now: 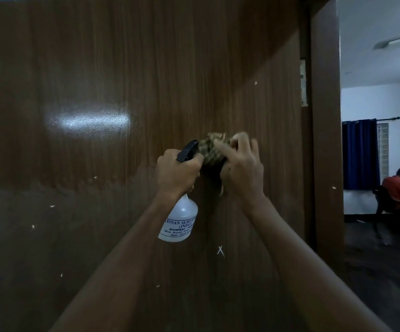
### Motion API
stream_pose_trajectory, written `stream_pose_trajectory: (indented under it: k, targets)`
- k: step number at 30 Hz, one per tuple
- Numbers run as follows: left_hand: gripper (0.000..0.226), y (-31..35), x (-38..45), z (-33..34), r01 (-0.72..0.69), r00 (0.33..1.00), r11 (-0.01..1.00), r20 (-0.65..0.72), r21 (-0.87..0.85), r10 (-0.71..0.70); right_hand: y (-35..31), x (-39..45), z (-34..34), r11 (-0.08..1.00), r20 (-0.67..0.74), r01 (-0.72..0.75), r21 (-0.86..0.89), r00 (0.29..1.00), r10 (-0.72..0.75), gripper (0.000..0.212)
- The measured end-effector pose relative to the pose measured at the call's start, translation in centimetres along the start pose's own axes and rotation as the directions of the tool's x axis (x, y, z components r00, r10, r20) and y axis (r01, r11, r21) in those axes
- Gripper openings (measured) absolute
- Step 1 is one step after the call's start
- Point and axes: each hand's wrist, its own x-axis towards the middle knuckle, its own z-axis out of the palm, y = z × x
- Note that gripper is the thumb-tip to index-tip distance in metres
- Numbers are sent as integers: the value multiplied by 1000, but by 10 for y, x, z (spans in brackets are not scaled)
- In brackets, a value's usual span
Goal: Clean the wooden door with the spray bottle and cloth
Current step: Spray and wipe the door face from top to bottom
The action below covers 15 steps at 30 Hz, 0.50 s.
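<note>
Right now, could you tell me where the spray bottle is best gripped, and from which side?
Grip the spray bottle at its narrow neck under the black trigger head, coming from the left, as the left hand does. The wider white body hangs below, and the cloth in the right hand crowds the right side.

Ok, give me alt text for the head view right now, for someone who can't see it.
Before a dark brown wooden door, the left hand grips a white plastic spray bottle with a black trigger head, its nozzle aimed at a bunched, mottled green-brown cloth held by the right hand. Small pale specks and a white X mark dot the door's lower part.
</note>
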Motion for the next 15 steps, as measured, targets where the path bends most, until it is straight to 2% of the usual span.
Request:
stream_pose_trajectory:
  k: [3,5,9,11,13,15]
  targets:
    - [41,-4,-3,-4,4,1000,1000,-16,15,-4,-3,-52,2,997,66,76,27,995,-78,37]
    - [36,-4,-5,-6,-3,1000,1000,-8,5,3,-3,-39,2,997,58,51,54,997,-54,36]
    - [34,-1,-5,-10,-21,999,1000,-38,11,21,-18,35,6,996,-81,-69,59,994,73,31]
    - [33,-4,-5,-12,-35,998,999,-44,7,35,-27,42,10,992,-123,-109,64,986,116,30]
    - [33,-9,-6,-17,-26,998,1000,-56,0,26,-33,12,16,995,-98,-75,72,992,82,34]
    - [33,-17,-6,-22,-21,998,1000,-65,5,22,-41,-38,22,997,-14,-9,74,1000,10,32]
